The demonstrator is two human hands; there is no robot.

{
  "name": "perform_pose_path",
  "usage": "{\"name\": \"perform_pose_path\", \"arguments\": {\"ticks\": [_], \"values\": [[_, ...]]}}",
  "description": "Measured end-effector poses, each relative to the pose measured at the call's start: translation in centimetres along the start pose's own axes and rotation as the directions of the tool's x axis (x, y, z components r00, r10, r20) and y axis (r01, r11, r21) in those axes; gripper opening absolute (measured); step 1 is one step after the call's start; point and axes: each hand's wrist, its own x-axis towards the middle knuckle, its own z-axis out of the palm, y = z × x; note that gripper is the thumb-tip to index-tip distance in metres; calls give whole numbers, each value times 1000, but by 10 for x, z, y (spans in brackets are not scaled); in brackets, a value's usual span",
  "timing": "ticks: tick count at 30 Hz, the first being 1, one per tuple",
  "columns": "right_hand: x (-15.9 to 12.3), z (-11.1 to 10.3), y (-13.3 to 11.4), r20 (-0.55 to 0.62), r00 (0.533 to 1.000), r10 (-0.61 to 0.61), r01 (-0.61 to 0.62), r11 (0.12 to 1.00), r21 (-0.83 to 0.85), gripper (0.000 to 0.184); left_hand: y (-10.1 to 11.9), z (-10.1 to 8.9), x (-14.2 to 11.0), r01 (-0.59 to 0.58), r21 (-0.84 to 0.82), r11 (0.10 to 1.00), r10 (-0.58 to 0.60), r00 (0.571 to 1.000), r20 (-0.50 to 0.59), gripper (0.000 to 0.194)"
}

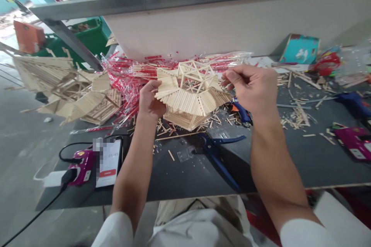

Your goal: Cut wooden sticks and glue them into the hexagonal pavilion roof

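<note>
Raised over the table is a model roof (185, 102) built of pale wooden sticks, with an open star-patterned frame on top and slatted eaves around it. My left hand (150, 100) grips its left edge between thumb and fingers. Beside the right edge, my right hand (255, 85) is closed in a pinch; whatever is between its fingertips is too small to make out. Below the model lie blue-handled cutters (220, 162), partly in shadow, and a loose stick (176, 136). A blue glue gun (242, 112) is partly hidden behind my right hand.
Larger stick models (78, 96) stand at the left. Red-and-clear wrappers (124, 85) line the wall. A phone (108, 162) and a purple power strip (84, 168) with cables lie front left. Another purple strip (352, 141) and blue glue gun (353, 104) are at the right, near stick scraps.
</note>
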Motion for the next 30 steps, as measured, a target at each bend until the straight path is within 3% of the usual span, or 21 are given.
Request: {"name": "perform_pose_path", "arguments": {"ticks": [10,16,22,26,30], "values": [[3,3,-2,-132,989,-63,64,998,5,4,-3,-5,4,57,51,997,-58,998,26,24],[8,1,-3,-202,979,-17,5,998,-63,28,-9,-8,9,24,94,995,-27,999,32,27],[8,0,9,-70,997,18,-20,999,-29,28,-13,-12,12,-35,94,995,32,999,40,31],[8,3,18,-9,1000,30,-29,997,75,17,-14,-10,11,-89,111,990,85,995,43,31],[10,6,23,-39,998,46,-40,989,139,9,-12,-4,5,-163,133,978,157,986,54,41]]}}
